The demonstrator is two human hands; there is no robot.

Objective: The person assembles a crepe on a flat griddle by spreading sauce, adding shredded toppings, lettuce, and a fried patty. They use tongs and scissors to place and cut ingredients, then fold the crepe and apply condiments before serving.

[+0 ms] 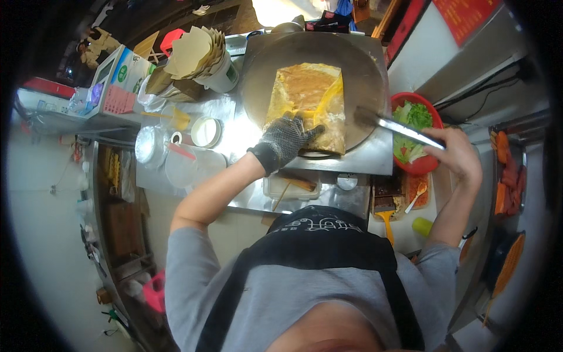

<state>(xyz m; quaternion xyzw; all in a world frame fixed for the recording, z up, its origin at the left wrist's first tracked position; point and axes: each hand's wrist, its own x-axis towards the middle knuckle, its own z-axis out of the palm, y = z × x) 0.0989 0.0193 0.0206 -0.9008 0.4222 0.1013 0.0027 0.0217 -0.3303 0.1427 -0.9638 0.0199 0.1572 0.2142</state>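
A folded, browned crepe (305,88) with yellow egg on it lies on the round dark griddle (256,88). My left hand (283,139), in a dark speckled glove, rests on its near edge with the fingers spread. In my bare right hand (460,152), closed around the near end, is a long metal spatula (410,130). It reaches left over the griddle's right rim, and its far end is dark and blurred. Part of the shaft passes in front of a red bowl (435,111) of green lettuce (412,117).
Paper sleeves (199,53) stand in a white bucket (221,75) left of the griddle. Nearer are a white round tub (206,132) and a clear lidded container (196,167). Sauce trays (419,202) with a spoon and a yellow-handled brush (385,220) sit at the near right.
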